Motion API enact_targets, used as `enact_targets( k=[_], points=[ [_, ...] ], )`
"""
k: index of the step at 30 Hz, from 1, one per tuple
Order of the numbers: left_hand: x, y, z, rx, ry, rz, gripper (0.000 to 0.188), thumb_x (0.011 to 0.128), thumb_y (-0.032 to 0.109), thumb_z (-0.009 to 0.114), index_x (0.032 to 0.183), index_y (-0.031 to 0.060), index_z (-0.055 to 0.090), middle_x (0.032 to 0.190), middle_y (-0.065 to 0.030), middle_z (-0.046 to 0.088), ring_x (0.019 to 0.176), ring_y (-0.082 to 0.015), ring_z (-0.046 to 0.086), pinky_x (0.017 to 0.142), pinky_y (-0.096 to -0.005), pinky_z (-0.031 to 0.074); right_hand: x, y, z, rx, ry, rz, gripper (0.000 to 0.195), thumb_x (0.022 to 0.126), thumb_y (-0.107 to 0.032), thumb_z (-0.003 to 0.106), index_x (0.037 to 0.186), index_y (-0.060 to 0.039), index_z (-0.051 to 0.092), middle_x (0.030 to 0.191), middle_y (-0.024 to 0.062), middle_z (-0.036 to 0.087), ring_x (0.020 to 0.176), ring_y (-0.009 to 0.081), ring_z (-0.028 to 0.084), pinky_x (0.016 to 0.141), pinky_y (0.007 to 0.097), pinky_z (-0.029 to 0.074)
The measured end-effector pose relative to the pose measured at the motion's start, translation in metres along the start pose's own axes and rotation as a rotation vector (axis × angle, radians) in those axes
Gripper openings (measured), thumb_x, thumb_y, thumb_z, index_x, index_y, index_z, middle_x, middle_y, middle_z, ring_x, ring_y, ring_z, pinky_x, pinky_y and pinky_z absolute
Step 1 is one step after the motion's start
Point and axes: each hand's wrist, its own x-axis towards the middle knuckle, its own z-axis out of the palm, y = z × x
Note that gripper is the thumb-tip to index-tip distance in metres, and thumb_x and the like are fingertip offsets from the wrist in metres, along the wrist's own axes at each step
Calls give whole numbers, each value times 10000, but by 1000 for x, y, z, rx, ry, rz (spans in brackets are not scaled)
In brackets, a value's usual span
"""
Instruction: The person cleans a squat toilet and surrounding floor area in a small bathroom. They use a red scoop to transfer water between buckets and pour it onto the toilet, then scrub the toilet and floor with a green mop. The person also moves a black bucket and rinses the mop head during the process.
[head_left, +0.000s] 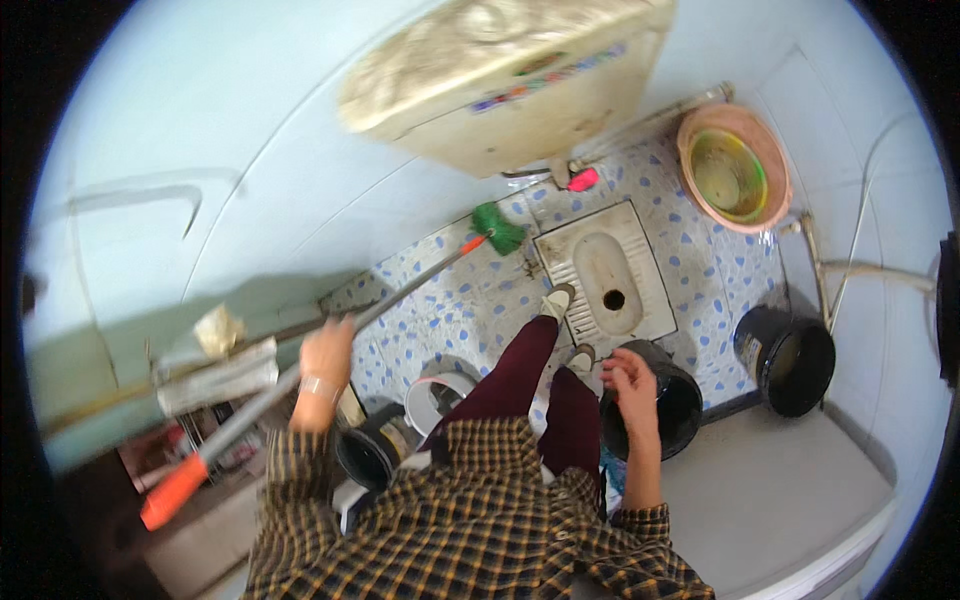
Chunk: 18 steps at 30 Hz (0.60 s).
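Note:
My left hand is closed around the grey pole of a long-handled brush, which has an orange grip at its near end. Its green bristle head rests on the floor by the wall, left of the squat toilet pan. Over the rim of a black bucket hangs my right hand, fingers loosely bent and apart, holding nothing. Both my shoes stand at the near edge of the pan.
A stained cistern juts from the wall above the pan. At the far right sits a pink basin with a smaller bowl inside. More buckets stand around: a black one right, a white one and another black one left.

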Motion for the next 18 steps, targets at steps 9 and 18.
enact_targets(
  k=[9, 18],
  points=[
    [59, 99, -114, 147, -190, 327, 159, 737, 212, 590, 810, 89, 661, 746, -81, 636, 691, -255, 621, 572, -413, 486, -111, -207, 130, -484, -211, -890, 507, 762, -31, 516, 1238, -1, 342, 1119, 143, 499, 1029, 219, 486, 895, 318, 360],
    [33, 267, -18, -667, 118, 772, 270, 729, 227, 576, 889, 12, 614, 802, -176, 609, 668, -332, 592, 504, -498, 471, -157, -218, 140, 145, 78, -903, 315, 835, -129, 492, 1095, 42, 439, 729, 17, 434, 658, 92, 413, 729, 282, 395]
  ],
)
